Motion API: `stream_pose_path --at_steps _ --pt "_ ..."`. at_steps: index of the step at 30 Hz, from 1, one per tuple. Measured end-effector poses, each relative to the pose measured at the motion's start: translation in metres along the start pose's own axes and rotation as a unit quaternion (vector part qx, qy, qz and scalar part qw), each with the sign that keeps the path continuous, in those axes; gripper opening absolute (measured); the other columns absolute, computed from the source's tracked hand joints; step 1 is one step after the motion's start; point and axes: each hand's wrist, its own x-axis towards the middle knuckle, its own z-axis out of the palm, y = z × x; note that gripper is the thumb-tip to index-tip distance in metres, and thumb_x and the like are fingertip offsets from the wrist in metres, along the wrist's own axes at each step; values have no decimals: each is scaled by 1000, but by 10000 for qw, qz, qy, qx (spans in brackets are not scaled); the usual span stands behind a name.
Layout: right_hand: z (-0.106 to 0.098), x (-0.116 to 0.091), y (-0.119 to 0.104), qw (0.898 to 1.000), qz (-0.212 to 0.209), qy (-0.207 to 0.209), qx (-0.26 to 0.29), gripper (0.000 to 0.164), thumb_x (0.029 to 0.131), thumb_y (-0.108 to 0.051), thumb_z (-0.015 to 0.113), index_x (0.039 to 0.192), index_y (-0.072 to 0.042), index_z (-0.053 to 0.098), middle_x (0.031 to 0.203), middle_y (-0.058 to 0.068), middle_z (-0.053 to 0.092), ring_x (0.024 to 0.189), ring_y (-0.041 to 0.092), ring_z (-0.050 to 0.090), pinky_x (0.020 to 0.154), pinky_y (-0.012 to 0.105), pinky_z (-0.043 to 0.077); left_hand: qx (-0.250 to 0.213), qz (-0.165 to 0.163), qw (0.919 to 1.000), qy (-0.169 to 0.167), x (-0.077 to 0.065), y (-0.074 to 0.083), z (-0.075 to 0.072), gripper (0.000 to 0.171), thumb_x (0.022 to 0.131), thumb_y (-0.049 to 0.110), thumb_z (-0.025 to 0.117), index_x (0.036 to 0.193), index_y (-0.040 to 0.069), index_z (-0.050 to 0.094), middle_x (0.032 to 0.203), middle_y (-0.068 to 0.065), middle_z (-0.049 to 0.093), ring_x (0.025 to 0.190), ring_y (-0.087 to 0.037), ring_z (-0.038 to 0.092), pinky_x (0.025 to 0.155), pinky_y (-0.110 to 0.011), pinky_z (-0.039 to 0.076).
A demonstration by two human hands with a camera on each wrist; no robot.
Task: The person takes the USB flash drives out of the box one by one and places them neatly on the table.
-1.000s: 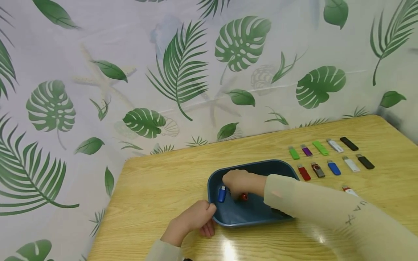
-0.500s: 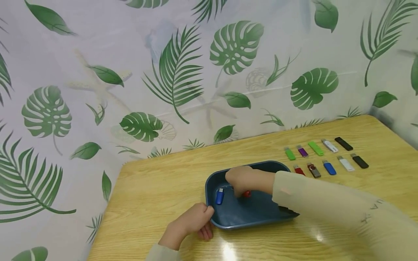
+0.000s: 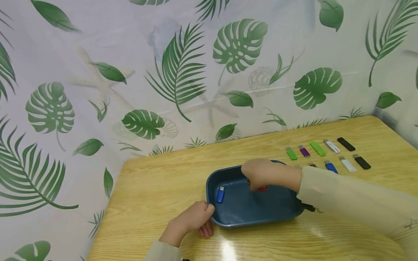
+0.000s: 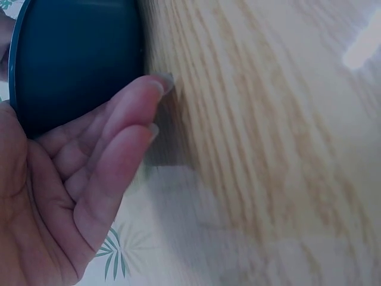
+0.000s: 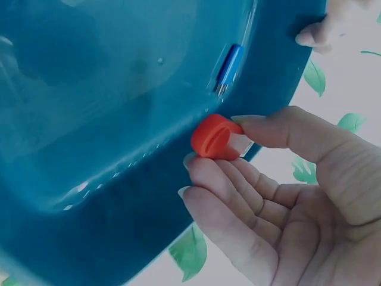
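Observation:
My right hand [image 3: 262, 173] is over the blue plastic bin [image 3: 248, 212]. Between thumb and fingertips it pinches a red USB stick [image 5: 209, 137], whose pale end points toward the palm in the right wrist view. A blue USB stick [image 3: 220, 195] lies on the bin floor near its left wall, metal plug toward the back. My left hand [image 3: 196, 216] holds the bin's front left corner, thumb over the rim. Its other fingers [image 4: 122, 161] extend along the outside wall, close over the table.
Right of the bin, several USB sticks lie in two rows on the wooden table [image 3: 156, 181], among them a purple one [image 3: 304, 151], a light green one [image 3: 318, 148] and a black one [image 3: 361, 161]. My right sleeve covers part of the front row. Behind stands a leaf-patterned cloth [image 3: 196, 72].
My right hand, pinching the red USB stick, has moved to the right and up from the bin floor. The left hand stays at the corner, and the blue USB stick has not moved.

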Motion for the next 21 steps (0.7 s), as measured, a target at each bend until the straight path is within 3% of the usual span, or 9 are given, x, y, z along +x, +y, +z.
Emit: stream_pose_path --at_steps 13,21 --pt "-10 -50 35 9990 390 157 146 24 76 -8 69 63 -12 50 55 -2 39 49 11 33 46 23 28 -4 -76 10000 50 -1 -2 1 51 89 23 30 63 -3 65 53 -9 64 43 -18 61 44 -35 53" --pt "-8 -80 62 9971 678 279 212 29 76 -7 68 62 -13 44 52 -7 28 47 8 25 46 21 23 44 -82 9999 87 -2 -5 -1 51 90 22 30 62 -2 65 52 -8 64 43 -17 61 43 -34 52"
